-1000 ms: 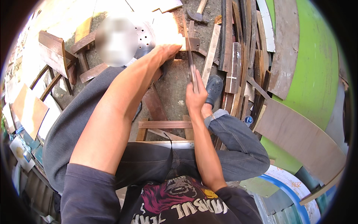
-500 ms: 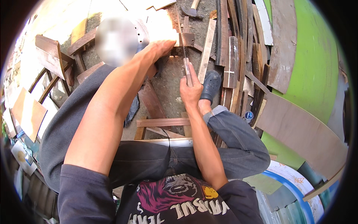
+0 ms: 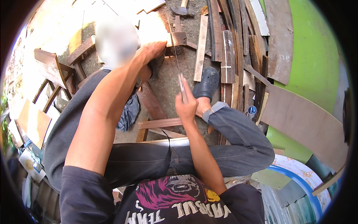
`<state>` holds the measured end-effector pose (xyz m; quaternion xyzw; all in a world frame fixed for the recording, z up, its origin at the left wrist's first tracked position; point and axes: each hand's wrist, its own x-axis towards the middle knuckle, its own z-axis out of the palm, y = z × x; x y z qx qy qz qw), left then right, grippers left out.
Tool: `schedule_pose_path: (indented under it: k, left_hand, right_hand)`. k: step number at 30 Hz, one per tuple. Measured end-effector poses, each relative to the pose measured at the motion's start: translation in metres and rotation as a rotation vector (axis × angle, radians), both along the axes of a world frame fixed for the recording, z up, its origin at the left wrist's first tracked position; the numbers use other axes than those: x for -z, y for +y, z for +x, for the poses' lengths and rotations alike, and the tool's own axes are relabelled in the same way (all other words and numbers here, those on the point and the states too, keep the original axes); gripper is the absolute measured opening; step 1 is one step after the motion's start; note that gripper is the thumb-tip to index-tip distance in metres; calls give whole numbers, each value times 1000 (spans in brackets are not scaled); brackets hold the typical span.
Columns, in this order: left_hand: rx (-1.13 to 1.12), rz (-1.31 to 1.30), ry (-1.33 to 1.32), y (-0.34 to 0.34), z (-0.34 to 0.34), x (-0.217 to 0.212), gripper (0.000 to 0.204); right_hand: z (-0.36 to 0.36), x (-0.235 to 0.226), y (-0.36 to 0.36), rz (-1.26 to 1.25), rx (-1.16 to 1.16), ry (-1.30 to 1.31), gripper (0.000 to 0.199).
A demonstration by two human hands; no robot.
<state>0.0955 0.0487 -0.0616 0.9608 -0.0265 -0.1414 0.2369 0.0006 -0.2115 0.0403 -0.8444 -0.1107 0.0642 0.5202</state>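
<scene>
My right hand [image 3: 186, 105] is closed around the handle of a handsaw [image 3: 182, 89]. The saw's thin blade runs away from me and crosses a short brown wooden board [image 3: 178, 39] on the ground ahead. At the board's left part, my left hand [image 3: 154, 51] grips it and bears down, with its fingertips washed out by bright sunlight. Where the blade meets the wood, the depth of any cut cannot be made out. My right foot, in a dark clog [image 3: 207, 83], rests just right of the saw.
Long wooden strips [image 3: 236, 41] lie stacked on the right, beside a green panel [image 3: 307, 56]. A pale slat [image 3: 201, 46] lies near the clog. Farther off is a hammer [image 3: 182, 9]. A wooden frame [image 3: 162, 123] sits before my legs, and a wooden chair-like piece [image 3: 52, 69] stands left.
My right hand has drawn the saw back toward me, so more blade shows on the near side of the board. My left hand stays on the board. The whole view has shifted slightly.
</scene>
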Motion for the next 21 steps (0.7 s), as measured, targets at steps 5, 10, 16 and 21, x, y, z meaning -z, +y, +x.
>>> schedule_pose_path:
  k: [5,10,16,21]
  left_hand:
    - [-5,45,88,-2,-2,3,5]
    - [10,60,81,-13,5,-14,10]
    - [-9,272,-4,-11,3,-3,10]
    - [-3,43,73,-11,4,-9,5]
  right_hand:
    - [-1,22,-6,-3,-6,-20,56]
    - [48,18,30,-35,9,66,57]
    - [-13,25,-14,66,-15,-110,56]
    - [54,9,40,-5,47,198,56]
